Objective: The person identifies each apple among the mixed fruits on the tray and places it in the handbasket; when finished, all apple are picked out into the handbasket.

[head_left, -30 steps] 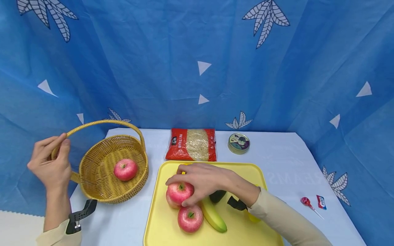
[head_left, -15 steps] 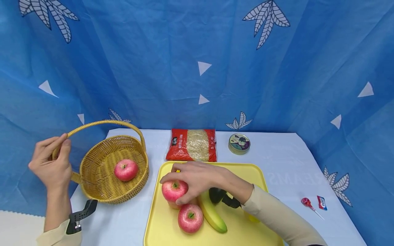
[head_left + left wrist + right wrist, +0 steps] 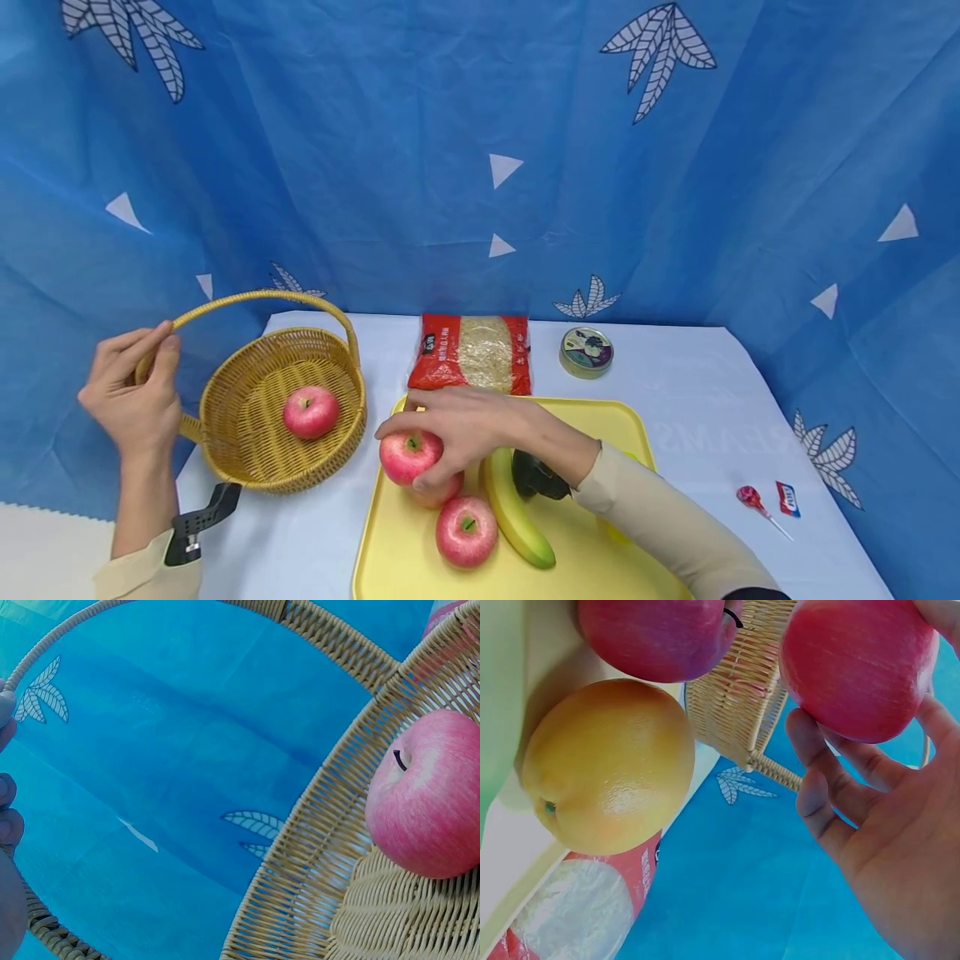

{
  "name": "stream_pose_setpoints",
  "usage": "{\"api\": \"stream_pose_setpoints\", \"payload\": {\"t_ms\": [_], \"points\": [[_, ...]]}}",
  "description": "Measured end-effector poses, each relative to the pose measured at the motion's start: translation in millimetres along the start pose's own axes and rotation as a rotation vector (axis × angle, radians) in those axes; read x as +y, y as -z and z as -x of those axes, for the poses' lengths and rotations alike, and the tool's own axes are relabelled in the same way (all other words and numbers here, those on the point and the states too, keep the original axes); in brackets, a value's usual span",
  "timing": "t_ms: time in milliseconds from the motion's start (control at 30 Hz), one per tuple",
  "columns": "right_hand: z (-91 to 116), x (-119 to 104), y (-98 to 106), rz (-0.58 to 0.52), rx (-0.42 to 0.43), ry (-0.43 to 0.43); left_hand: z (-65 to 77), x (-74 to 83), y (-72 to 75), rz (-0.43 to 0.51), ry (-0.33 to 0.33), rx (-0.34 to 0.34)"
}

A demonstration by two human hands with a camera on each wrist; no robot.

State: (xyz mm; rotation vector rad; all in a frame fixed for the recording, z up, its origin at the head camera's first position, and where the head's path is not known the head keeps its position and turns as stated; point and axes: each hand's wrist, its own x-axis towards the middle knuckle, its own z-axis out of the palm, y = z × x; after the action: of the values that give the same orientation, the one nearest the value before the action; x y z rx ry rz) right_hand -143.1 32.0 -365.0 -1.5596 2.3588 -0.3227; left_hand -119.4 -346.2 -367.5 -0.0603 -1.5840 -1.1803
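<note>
My left hand point(image 3: 137, 387) grips the wicker basket's handle at its left side. The basket point(image 3: 217, 450) tilts toward me, and one apple point(image 3: 311, 412) lies inside it. Fingers of that hand point(image 3: 9, 814) show at the left edge of the left wrist view. My right hand point(image 3: 468, 425) holds a red apple point(image 3: 408, 458) between thumb and fingers, raised over the left part of the yellow tray point(image 3: 592, 575). Below it, another apple point(image 3: 438, 493) is partly hidden. A third apple point(image 3: 467, 533) sits nearer me beside a banana point(image 3: 517, 521).
A yellow-orange round fruit point(image 3: 611, 769) sits on the tray, mostly covered by my right hand in the head view. A dark object point(image 3: 536, 477) lies beside the banana. Behind are a red noodle bag point(image 3: 476, 350) and a round tin point(image 3: 587, 352). A lollipop point(image 3: 752, 498) and small packet point(image 3: 787, 498) lie right.
My right hand has moved left with the apple, from above the other apples toward the tray's left edge, uncovering more of the apple below. The left hand keeps its grip on the handle.
</note>
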Motion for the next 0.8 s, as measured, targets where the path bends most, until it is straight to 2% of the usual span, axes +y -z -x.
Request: {"api": "stream_pose_setpoints", "payload": {"t_ms": [333, 800], "points": [[-17.4, -2.4, 5.2, 0.003, 0.026, 0.034, -1.6, 0.1, -0.4, 0.026, -0.002, 0.003], [-47.2, -9.9, 9.1, -0.002, 0.031, 0.024, -0.8, -5.6, 1.5, 0.008, 0.011, -0.004]]}}
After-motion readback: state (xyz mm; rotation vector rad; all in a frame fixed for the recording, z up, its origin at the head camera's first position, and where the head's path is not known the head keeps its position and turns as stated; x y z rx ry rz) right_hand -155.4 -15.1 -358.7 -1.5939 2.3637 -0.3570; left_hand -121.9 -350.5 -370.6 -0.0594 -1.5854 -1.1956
